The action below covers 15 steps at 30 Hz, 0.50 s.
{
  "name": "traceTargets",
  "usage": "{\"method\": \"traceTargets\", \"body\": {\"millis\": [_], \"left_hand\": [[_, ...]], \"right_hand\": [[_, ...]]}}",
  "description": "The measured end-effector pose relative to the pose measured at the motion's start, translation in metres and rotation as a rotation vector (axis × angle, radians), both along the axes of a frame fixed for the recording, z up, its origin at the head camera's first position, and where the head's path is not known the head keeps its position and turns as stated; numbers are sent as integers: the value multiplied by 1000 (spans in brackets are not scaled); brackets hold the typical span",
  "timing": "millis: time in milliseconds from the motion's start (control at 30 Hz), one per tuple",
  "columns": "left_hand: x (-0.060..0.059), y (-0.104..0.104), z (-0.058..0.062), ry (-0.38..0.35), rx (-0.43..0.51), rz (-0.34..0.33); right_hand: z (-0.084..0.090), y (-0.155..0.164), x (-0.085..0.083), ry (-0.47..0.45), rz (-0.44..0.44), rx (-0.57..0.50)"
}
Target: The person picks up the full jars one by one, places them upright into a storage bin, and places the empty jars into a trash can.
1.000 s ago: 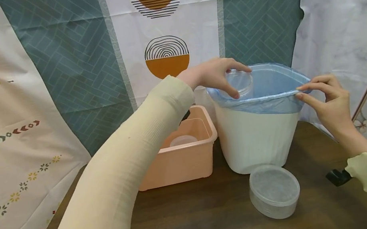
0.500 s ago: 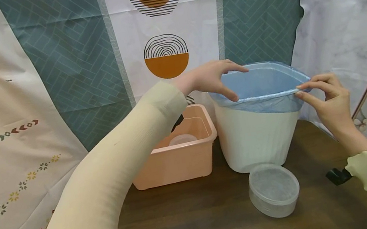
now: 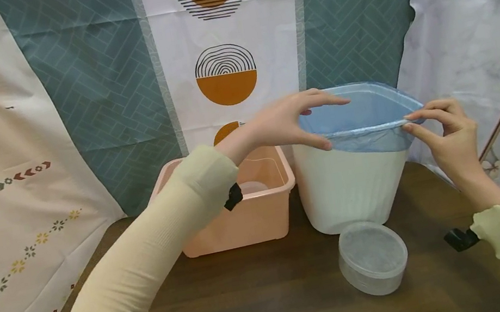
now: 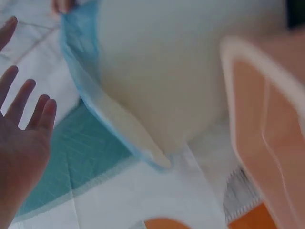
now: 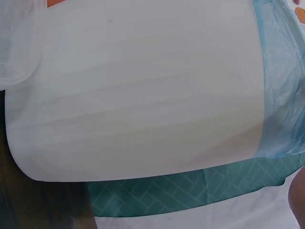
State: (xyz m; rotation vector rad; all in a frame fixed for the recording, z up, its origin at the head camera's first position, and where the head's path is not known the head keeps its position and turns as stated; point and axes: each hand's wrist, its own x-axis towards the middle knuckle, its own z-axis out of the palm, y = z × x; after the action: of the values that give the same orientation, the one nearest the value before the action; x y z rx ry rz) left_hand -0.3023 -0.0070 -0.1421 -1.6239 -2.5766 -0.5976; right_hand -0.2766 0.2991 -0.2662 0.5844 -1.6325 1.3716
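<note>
A white bin [image 3: 351, 183] stands on the table, lined with a blue plastic bag [image 3: 367, 142] folded over its rim. My right hand [image 3: 450, 136] pinches the bag's edge at the bin's right front corner, thumb below and index finger above. Over the bin's left side, my left hand [image 3: 290, 119] is held with fingers and thumb spread and nothing between them; the left wrist view shows this hand [image 4: 24, 129] apart from the bag. In front of the bin sits a round clear container [image 3: 374, 259] with a frosted top. The inside bottom of the bin is hidden.
A pink tub [image 3: 242, 226] stands left of the bin, partly behind my left forearm, with a pale round item [image 3: 252, 187] inside. Patterned cloths [image 3: 92, 72] hang behind and at both sides. The brown table [image 3: 234, 296] extends in front.
A clear round container in my left hand at the bin's mouth has been let go and is out of sight. That hand has drawn back slightly left and down. My right hand stays put.
</note>
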Motion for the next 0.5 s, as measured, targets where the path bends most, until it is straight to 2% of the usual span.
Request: {"method": "traceTargets", "body": {"millis": [167, 367, 500], "left_hand": [[15, 2, -13, -11, 128, -107], [27, 5, -36, -57, 187, -148], [33, 10, -57, -75, 198, -233]], "right_hand": [[0, 0, 0, -6, -7, 11], [0, -1, 1, -9, -29, 21], [1, -2, 2, 3, -28, 31]]}}
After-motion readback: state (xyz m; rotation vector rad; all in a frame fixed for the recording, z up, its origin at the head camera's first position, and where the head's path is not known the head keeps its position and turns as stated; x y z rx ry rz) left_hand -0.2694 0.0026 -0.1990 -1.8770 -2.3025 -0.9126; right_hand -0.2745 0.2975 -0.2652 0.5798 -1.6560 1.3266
